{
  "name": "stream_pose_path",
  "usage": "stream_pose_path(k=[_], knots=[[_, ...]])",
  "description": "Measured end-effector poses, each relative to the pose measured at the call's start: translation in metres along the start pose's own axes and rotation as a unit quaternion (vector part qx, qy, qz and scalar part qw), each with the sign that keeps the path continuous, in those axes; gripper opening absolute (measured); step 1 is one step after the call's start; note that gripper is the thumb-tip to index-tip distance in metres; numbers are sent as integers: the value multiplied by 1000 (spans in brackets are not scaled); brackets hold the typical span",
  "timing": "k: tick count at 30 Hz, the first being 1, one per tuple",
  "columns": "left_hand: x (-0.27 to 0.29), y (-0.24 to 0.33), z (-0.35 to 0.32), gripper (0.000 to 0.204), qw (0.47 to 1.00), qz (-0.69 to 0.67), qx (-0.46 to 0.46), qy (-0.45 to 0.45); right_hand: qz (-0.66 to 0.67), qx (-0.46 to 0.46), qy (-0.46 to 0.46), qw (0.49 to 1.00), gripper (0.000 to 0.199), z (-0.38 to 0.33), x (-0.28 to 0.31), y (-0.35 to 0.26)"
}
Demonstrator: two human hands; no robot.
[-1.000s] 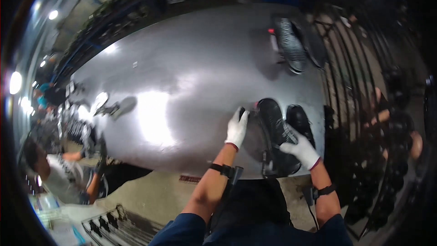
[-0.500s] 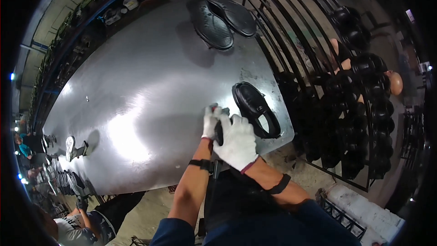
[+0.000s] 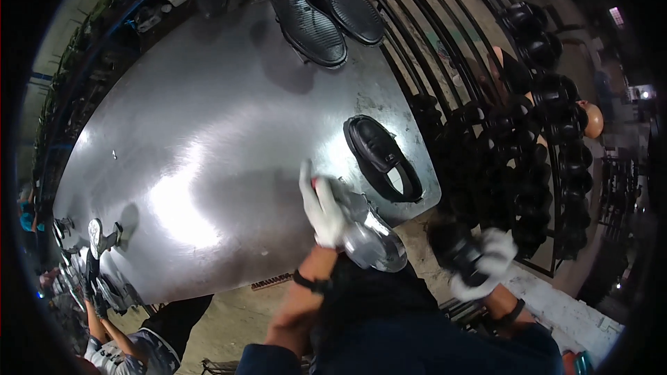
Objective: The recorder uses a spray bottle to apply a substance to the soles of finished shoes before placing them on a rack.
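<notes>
Left grip closed on a glossy grey shoe-shaped piece at near bench edge, some fingers straight. Right grip closed around a blurred black shoe, off the bench. Black loafer upright on bench near right corner; two black shoes soles up at far end.

Our L hand is by the table's near edge, w/ a shoe-shaped form against its R side. On the table, a loafer lies ahead & R of that hand; farther ahead, at the far corner, two soles-up shoes lie side by side. Our R hand is off the table, shoe in it, rack ahead. A co-worker is well L of our L hand.
</notes>
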State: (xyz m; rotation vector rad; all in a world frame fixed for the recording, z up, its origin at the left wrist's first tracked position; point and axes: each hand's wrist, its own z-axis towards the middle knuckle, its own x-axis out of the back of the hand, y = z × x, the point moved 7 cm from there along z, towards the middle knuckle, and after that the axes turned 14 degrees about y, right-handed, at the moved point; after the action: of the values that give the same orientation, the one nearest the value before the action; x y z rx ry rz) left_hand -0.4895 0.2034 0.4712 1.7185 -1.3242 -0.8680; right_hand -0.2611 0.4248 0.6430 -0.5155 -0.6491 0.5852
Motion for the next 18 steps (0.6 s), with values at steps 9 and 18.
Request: stream_pose_path(k=[9, 18], knots=[[34, -120, 101, 43, 967, 250, -37, 18, -158, -263, -218, 926, 73, -51, -172, 93], [34, -105, -81, 77, 937, -101, 300, -150, -297, -338, -300, 841, 58, -10, -239, 198]])
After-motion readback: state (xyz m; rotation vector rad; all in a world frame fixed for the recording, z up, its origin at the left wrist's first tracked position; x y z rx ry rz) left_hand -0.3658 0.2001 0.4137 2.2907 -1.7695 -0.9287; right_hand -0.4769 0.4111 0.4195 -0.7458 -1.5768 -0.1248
